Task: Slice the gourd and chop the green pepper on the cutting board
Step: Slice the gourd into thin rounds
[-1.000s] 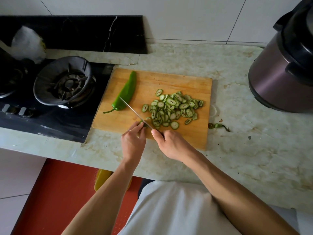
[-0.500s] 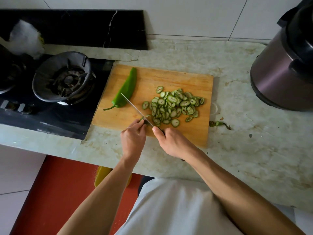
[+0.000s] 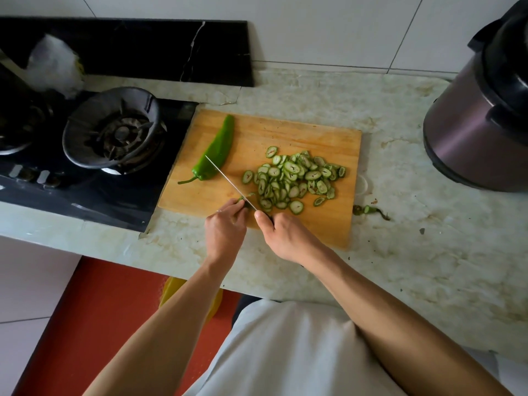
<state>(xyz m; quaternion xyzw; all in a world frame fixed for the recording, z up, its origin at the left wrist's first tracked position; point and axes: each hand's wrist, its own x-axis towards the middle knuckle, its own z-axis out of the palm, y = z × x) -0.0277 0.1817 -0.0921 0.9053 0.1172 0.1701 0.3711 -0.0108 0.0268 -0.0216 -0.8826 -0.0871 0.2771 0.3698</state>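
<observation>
Right hand (image 3: 288, 238) grips knife (image 3: 228, 181); left hand (image 3: 225, 228) fingers pinch gourd end (image 3: 245, 199) (on board).

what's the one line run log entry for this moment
stage: last gourd end | left hand: pinches it | right hand: grips knife | green pepper: whole | slices: piled on cutting board

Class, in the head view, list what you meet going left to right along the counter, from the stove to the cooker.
Burner → green pepper → gourd slices → gourd end → cooker.
</observation>
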